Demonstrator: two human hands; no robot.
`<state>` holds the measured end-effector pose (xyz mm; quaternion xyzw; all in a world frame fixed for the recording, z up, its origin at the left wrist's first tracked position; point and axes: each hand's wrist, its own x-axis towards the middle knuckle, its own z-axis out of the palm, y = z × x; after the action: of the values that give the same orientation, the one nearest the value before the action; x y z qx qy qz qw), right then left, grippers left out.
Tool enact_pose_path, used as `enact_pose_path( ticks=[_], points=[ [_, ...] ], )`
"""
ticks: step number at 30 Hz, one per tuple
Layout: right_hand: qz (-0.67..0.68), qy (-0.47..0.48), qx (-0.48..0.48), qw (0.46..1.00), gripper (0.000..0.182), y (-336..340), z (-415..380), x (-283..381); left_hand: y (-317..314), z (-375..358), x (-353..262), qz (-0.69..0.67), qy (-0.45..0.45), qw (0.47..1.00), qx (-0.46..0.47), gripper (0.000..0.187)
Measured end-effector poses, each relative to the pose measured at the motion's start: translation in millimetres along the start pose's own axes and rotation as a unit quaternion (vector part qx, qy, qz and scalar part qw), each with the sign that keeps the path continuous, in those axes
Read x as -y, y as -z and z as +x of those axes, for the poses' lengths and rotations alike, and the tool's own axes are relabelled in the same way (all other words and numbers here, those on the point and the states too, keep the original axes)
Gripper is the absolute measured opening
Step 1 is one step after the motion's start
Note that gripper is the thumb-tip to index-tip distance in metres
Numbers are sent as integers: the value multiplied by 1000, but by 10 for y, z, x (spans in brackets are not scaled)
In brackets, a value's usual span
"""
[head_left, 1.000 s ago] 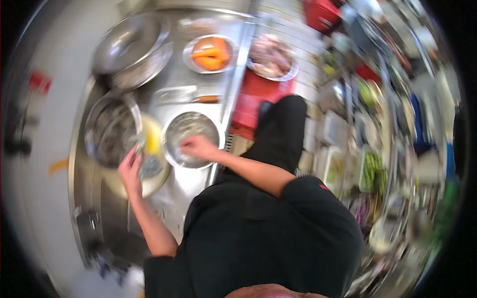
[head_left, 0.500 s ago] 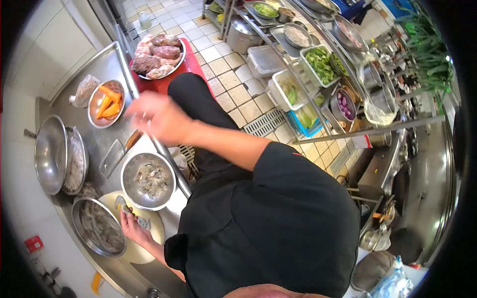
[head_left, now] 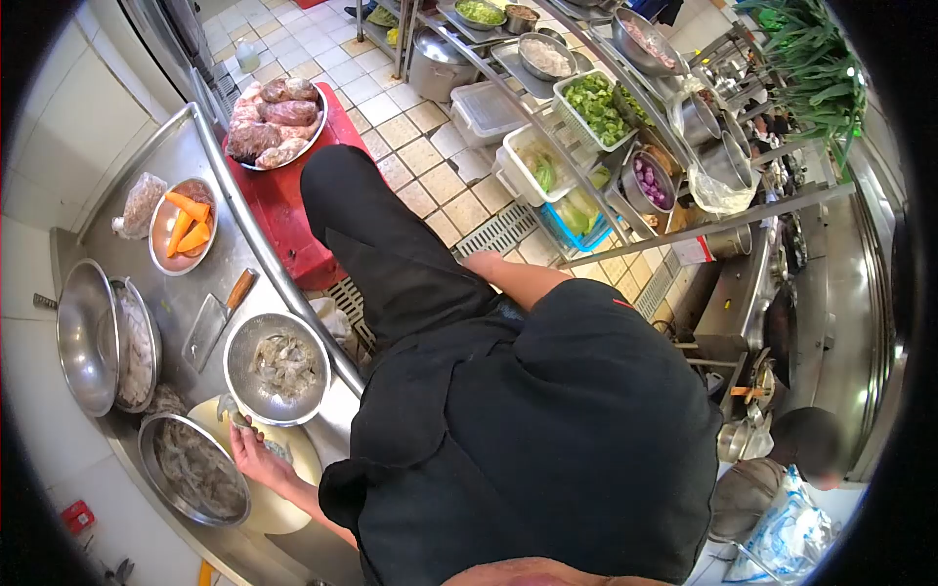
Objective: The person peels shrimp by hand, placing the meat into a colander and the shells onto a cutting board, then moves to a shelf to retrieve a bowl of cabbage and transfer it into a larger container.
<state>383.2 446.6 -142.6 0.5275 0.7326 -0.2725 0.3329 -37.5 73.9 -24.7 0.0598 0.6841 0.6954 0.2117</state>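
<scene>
My left hand (head_left: 256, 457) is closed on a grey raw shrimp (head_left: 231, 410), held over a round pale cutting board (head_left: 299, 488). More shrimp lies on the board, partly behind the hand. Left of it stands a metal bowl of whole shrimp (head_left: 195, 471). Just above is a perforated metal bowl (head_left: 236, 363) with several shrimp pieces (head_left: 285, 365) in it. My right hand (head_left: 479, 261) is down beside my thigh; only a small part shows and its fingers are hidden.
A cleaver (head_left: 217, 318) lies on the steel counter (head_left: 249, 220), near a bowl of cut carrots (head_left: 186, 227). Metal bowls (head_left: 90, 337) stand at the left edge. A meat basin (head_left: 283, 122) rests on a red stool (head_left: 283, 220). Shelving (head_left: 718, 227) with vegetables stands to the right.
My right hand has swung from above the counter back down beside my thigh. My left hand still holds a shrimp, now closer to the perforated bowl. The whole view has shifted slightly.
</scene>
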Motion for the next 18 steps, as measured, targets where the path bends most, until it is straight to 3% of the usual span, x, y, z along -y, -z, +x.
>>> enact_pose_path(
  ticks=[5, 18],
  points=[
    [57, 82, 37, 994, 38, -361, 68, -40, 27, -24, 42, 1, 4, 1000, -11, 39],
    [-40, 82, 110, 990, 38, -582, 42, -90, -75, -133, 13, -8, -8, 1000, -12, 39]
  ],
)
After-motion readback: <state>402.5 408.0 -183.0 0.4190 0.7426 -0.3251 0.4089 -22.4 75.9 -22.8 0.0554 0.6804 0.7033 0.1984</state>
